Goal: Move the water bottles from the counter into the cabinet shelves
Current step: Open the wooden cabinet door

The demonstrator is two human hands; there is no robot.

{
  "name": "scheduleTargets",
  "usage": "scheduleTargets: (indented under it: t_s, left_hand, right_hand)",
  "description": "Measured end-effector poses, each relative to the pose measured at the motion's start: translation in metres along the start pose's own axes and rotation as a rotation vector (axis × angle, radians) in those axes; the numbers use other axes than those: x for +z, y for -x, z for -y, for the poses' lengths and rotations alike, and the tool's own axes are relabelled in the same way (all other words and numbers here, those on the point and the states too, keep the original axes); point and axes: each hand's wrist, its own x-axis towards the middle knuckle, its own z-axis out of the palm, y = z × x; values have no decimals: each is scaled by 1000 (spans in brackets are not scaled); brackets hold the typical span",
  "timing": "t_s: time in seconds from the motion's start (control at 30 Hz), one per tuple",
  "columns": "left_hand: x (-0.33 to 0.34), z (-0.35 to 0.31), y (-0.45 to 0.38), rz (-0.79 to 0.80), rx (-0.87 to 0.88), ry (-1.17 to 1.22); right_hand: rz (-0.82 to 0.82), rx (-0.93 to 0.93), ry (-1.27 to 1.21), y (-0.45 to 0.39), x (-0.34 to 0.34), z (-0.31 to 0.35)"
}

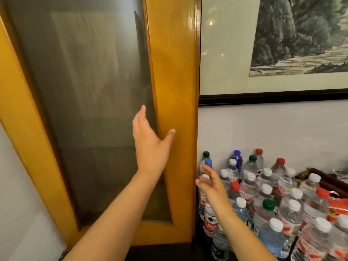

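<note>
Pushing cabinet door (169,72): left hand (150,144) spread flat on frame, likely for access. Right hand (211,185) spread, empty, over water bottles (273,204) massed right of door.

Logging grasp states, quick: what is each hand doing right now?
Left hand: open, empty, fingers spread against the cabinet door.
Right hand: open, empty, in front of the water bottles, gripping none.
</note>
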Motion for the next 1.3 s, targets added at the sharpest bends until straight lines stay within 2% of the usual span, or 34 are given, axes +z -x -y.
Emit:
scheduleTargets:
  t_s: [0.07, 0.23, 0.43, 0.6, 0.83, 1.1, 1.3]
  left_hand:
    - [15, -10, -13, -36, 64, -63]
    - [55, -26, -26, -51, 72, -182]
    - [76, -24, -32, -217, 47, -347]
    - [85, -24, -39, -224, -3, -449]
    - [75, -34, -35, -191, -29, -505]
    - [66, -40, -35, -208, -23, -497]
    - [71, -34, -37, -227, -10, -524]
  right_hand:
    - [34, -37, -3, -10, 7, 6]
    - [98, -81, -63, -22, 21, 4]
    - [116, -88, -115, -24, 18, -4]
    - [140, -88, 5, -28, 16, -1]
    - [164, 97, -354, -18, 9, 17]
    - [145, 87, -272, -13, 12, 22]
    - [114, 68, -125, -41, 13, 30]
